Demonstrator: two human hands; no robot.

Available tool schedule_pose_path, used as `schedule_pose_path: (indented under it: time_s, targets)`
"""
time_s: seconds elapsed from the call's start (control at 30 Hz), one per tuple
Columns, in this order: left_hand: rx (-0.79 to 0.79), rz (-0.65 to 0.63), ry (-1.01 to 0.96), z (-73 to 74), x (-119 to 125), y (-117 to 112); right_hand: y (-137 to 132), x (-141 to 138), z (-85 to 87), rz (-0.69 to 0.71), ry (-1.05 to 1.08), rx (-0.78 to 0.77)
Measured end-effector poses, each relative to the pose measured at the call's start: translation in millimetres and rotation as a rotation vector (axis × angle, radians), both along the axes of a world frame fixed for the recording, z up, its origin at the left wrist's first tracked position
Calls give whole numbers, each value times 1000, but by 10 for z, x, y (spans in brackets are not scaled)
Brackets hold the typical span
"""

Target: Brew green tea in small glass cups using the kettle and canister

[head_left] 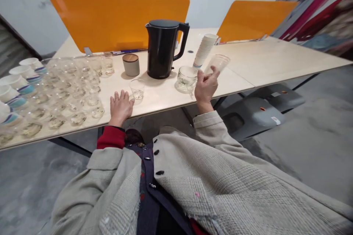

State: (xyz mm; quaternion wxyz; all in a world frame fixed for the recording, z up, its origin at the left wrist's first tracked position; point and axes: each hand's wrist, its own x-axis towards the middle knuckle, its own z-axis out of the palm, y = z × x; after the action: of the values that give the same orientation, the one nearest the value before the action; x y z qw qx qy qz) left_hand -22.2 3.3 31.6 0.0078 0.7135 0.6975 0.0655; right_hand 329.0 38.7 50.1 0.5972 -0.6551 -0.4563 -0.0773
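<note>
On the pale table (242, 60), the left hand (121, 107) lies flat, empty, just beside a cup (138, 91); near the white stack (204, 49), the right hand (207, 85) grasps clear cups (218, 62), likely light, slippery, easily dented, best held gently around their sides.

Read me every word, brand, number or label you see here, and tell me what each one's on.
Nothing is readable.
Black kettle: faint mark near its base, too small to read.
Nearer gray seat: white label, too small to read.
Farther gray seat: pale label, too small.
</note>
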Motion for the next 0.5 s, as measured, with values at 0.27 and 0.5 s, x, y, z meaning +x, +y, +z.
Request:
schedule_pose_path:
  time_s: [0.27, 0.5]
  targets:
    - [2, 1, -9, 25, 7, -27, 268, 133, -92, 81, -67, -7]
    - [9, 0, 1, 0, -1, -18, 34, 99, 104, 137, 57, 219]
